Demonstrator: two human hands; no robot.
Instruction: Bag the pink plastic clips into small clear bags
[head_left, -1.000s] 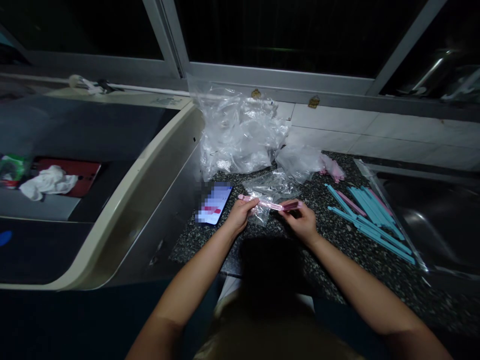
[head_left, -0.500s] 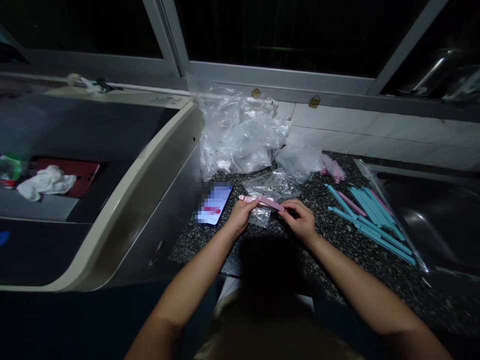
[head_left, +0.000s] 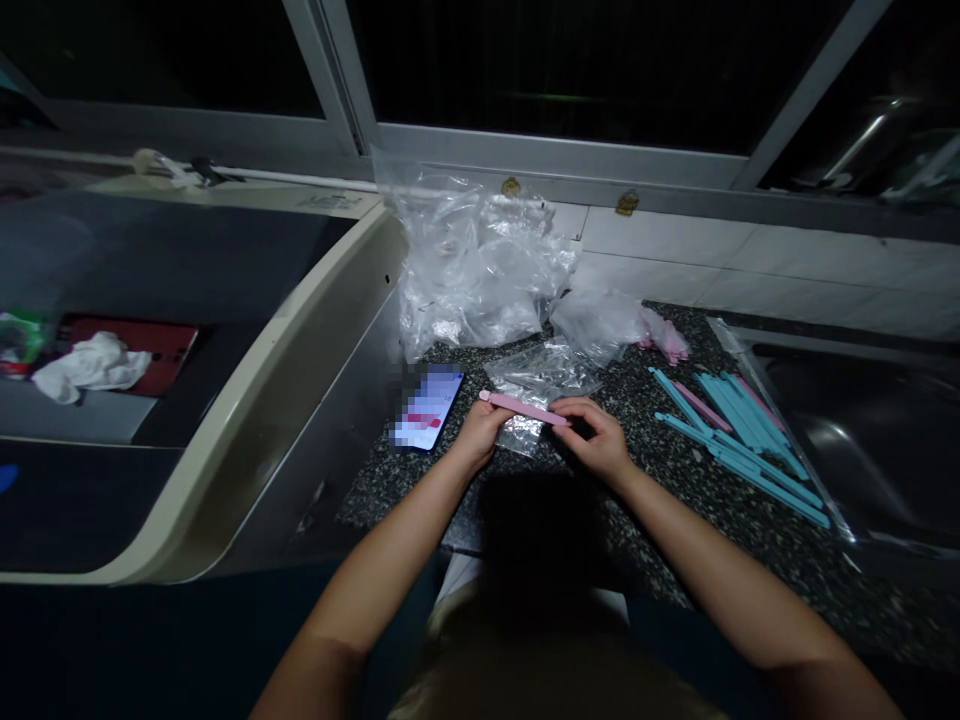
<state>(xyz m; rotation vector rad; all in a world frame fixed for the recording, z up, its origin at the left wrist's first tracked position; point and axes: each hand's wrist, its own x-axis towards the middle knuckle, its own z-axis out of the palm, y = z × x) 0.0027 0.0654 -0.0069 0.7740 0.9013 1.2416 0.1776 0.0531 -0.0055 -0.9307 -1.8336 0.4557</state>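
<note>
A slim pink strip is held between both hands over the dark speckled counter. My left hand is closed on its left end, and my right hand pinches its right end. Just beyond and under the strip lies a crinkled clear plastic wrapper. Several blue strips lie in a loose pile to the right of my right hand, with a pink strip among them. A phone with a lit screen rests left of my left hand.
Large clear plastic bags are heaped against the tiled wall. A bag with pink pieces lies right of them. At the right is a metal sink. A cream-edged machine stands at the left, a white cloth on it.
The pink strip, earlier angled with a bend or overlap near its middle, now looks straight. My right hand has shifted slightly left.
</note>
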